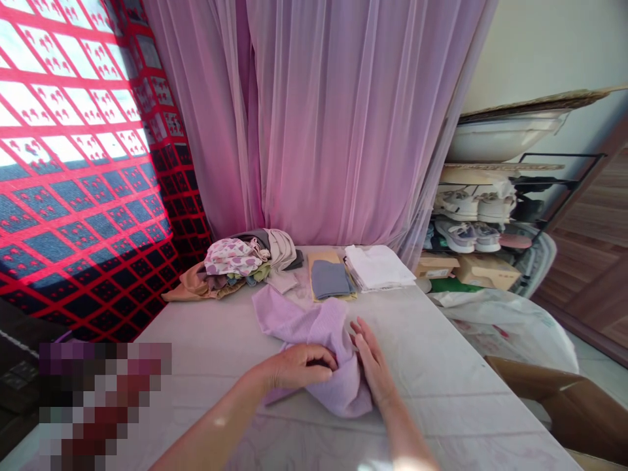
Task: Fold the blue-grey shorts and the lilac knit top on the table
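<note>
A crumpled lilac garment [338,386] lies bunched on the pale tabletop, with one flap stretched toward the far left. My left hand [301,366] is closed on its near-left side, thumb and fingers curled round a fold. Against the garment's right edge rests my right hand [370,363], its fingers extended and slightly apart, pointing away from me. Just beyond the garment sit a folded blue-grey cloth [331,279] and a yellow cloth [321,259] beneath it. What kind of garment the lilac one is, I cannot tell.
A heap of mixed clothes [235,261] stands at the table's back left, and a white folded stack [377,267] at the back right. Pink curtains [333,124] hang behind. To the right are a shoe rack [544,181] and an open cardboard box [554,392].
</note>
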`<control>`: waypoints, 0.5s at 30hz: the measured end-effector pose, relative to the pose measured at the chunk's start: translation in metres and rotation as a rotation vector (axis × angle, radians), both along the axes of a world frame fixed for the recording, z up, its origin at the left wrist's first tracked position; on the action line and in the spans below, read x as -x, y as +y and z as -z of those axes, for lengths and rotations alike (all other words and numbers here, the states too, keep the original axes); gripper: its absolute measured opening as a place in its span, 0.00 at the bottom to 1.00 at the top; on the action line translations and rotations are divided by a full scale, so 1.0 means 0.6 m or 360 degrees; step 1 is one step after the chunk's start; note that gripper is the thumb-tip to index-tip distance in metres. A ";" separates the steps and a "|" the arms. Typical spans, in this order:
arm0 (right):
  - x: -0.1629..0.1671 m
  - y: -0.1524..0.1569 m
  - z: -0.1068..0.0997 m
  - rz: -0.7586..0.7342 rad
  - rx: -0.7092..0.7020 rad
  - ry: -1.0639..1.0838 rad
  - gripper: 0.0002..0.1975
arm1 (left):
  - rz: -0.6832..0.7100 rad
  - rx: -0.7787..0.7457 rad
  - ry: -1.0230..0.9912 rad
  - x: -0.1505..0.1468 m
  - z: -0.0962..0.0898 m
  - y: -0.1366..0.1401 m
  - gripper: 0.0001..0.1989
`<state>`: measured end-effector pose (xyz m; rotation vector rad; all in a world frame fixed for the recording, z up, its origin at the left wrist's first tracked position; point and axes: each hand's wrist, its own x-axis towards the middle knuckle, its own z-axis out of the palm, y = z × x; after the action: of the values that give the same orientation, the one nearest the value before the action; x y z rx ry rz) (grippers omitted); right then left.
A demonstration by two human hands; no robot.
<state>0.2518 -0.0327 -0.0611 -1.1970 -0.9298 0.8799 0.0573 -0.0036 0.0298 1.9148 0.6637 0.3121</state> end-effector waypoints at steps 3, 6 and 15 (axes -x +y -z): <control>-0.001 0.002 -0.001 -0.0026 -0.0004 -0.0001 0.32 | -0.0407 -0.0073 -0.0017 0.037 0.014 0.035 0.15; -0.002 0.005 -0.001 -0.0013 0.0042 -0.0045 0.31 | -0.0856 -0.0598 0.0167 0.098 0.031 0.084 0.14; 0.036 -0.011 -0.023 -0.0240 0.0066 -0.0807 0.40 | -0.0871 -0.1069 0.0885 0.192 0.084 0.129 0.14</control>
<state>0.2301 -0.0391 -0.0473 -1.4317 -1.4297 0.7257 -0.0579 0.0736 -0.0206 2.4523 1.6256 0.3745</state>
